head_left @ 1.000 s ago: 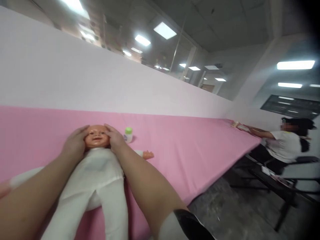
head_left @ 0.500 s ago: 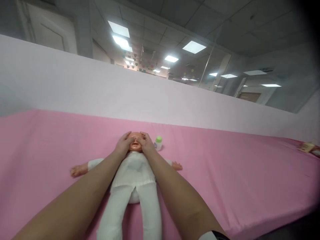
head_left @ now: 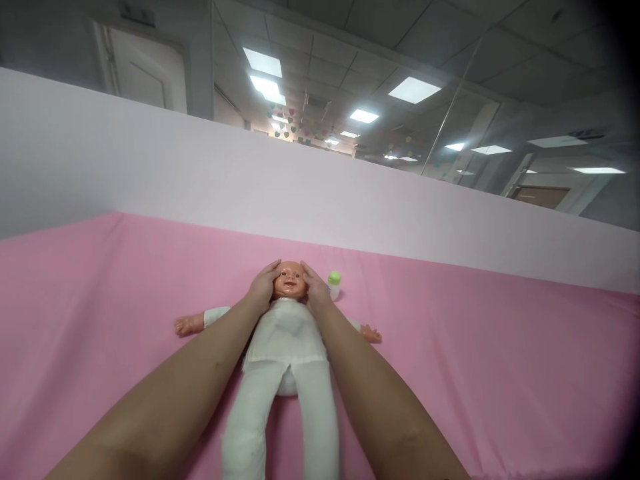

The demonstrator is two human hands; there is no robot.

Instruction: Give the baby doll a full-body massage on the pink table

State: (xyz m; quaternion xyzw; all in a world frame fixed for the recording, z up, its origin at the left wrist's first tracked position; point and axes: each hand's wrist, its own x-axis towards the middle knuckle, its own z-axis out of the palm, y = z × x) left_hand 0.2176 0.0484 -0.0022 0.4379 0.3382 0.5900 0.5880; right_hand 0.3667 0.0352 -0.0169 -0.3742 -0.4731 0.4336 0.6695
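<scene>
Cupping the doll's head (head_left: 290, 288) between two bare hands: left hand (head_left: 261, 288) on one side, right hand (head_left: 318, 288) on the other, palms in, fingertips up near the crown. Both are grasping it; how hard they press, can't tell. Doll (head_left: 286, 337) is on its back on the pink-covered counter (head_left: 480, 360), face up between the forearms, legs toward the person. Body and limbs are white cloth, head and hands hard, shiny, skin-toned. Doll's arms are spread out to both sides, partly behind the person's forearms. Small white bottle (head_left: 334, 290) with a lime-green cap stands upright just beside the right hand; contact with the hand, can't tell. Sliver of blue marking on its side, too small to read. White wall panel (head_left: 300, 183) runs behind the counter, glass above it. Dark plate (head_left: 136, 13) over the door (head_left: 147, 70) upper left, unreadable. Heart-shaped decorations (head_left: 292, 121) and lit ceiling panels (head_left: 415, 90) show in the glass.
</scene>
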